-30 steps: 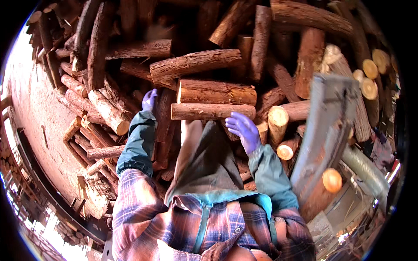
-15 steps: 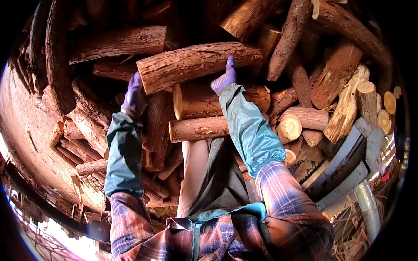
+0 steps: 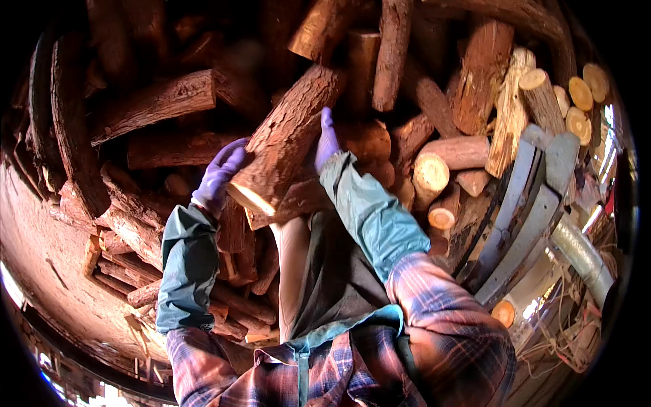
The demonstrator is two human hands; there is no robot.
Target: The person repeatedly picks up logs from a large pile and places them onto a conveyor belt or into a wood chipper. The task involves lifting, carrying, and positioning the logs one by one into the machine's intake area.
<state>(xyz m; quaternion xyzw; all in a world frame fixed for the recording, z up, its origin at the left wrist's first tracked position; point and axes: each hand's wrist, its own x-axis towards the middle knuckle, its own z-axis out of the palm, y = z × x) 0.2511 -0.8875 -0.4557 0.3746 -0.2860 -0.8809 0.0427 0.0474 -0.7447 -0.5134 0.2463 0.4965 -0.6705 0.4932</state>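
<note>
A thick, rough-barked log (image 3: 288, 132) is held between my two gloved hands. It slants, with its pale cut end close to me on the left and its far end up to the right. My left hand (image 3: 220, 175), in a purple glove, grips the log's left side near the cut end, fingers curled against the bark. Against the right side presses my right hand (image 3: 327, 141), one digit pointing up along the bark and the other fingers hidden. Just under the held log lies another log (image 3: 302, 198), partly covered. A round-ended log (image 3: 366, 139) sits beyond my right hand.
Piled logs surround me, including a barked log (image 3: 159, 105) at far left and a pale split log (image 3: 510, 112) at right. Curved grey metal bars (image 3: 519, 217) and a metal pipe (image 3: 582, 258) stand at right. A brown, dusty surface (image 3: 61, 251) spreads at left.
The held log has turned from nearly level to a steep slant, its left end coming down toward me. My left fingers now show on its side. The view has shifted somewhat.
</note>
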